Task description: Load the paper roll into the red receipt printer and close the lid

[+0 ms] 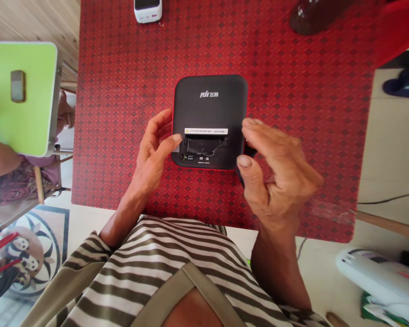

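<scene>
A black receipt printer (pixel 209 111) with white lettering and red lower edges lies on the red patterned table. A white warning strip crosses its top above a paper slot, with small icons near its front edge. My left hand (pixel 153 152) holds the printer's left side, thumb on the top near the slot and the other fingers along the edge. Beside the right edge is my right hand (pixel 276 168), its thumb and fingers apart, with the index fingertip at the printer's side. Something dark shows between that thumb and index finger; I cannot make it out.
A white device with a dark screen (pixel 147 11) sits at the table's far edge, and a dark brown object (pixel 306 18) at the far right. Left, a green table (pixel 23 122) bears a phone (pixel 18 86); another person's arm (pixel 2 154) is beside it.
</scene>
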Demonstrator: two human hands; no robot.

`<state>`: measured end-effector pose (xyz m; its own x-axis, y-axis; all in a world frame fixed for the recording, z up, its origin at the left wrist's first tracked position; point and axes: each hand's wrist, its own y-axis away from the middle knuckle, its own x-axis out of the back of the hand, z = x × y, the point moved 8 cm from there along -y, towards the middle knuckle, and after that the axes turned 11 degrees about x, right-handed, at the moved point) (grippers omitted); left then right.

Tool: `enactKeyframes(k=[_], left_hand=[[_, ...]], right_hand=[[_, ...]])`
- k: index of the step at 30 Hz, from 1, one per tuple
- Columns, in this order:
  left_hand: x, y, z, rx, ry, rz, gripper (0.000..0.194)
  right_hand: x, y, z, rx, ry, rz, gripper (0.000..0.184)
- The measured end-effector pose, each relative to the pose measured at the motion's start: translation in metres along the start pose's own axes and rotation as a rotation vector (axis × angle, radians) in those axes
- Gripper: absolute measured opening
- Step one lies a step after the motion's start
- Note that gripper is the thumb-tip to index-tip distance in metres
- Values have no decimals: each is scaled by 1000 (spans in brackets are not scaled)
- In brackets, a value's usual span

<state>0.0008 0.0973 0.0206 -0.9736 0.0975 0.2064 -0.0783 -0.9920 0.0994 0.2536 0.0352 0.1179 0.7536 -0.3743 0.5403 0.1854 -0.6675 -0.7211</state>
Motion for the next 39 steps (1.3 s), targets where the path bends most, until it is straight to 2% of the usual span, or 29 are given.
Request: enactKeyframes(k=[3, 5, 9, 16, 21, 26, 29, 32, 36, 39], left_hand=[[6, 11, 5, 0, -12, -4, 66], [8, 16, 6, -15, -81, -7, 63], [8, 18, 8, -58, -202, -4, 61], [4, 20, 15, -10, -274, 37, 68], [3, 21, 20, -39, -206, 31, 53], [-2, 23, 22, -50, -430, 48, 73], [-5, 23, 24, -46, -470, 55, 73], [-5, 22, 22, 6, -403, 81, 69], [-5, 18, 15, 42, -97, 87, 48], [-7, 15, 8, 14, 112, 66, 49]], right_hand=[[11, 7, -1, 2, 85, 142, 36], [14, 14, -3, -3, 153, 179, 28], [10, 25, -8, -68, 199, 144, 23], [6, 33, -9, -179, 196, 162, 26], [6, 33, -9, -203, 174, 161, 27], [5, 34, -9, -212, 184, 182, 27], [3, 34, -8, -222, 187, 164, 28], [3, 35, -8, -210, 168, 179, 26], [4, 36, -9, -193, 144, 174, 27], [3, 37, -10, -188, 160, 111, 28]])
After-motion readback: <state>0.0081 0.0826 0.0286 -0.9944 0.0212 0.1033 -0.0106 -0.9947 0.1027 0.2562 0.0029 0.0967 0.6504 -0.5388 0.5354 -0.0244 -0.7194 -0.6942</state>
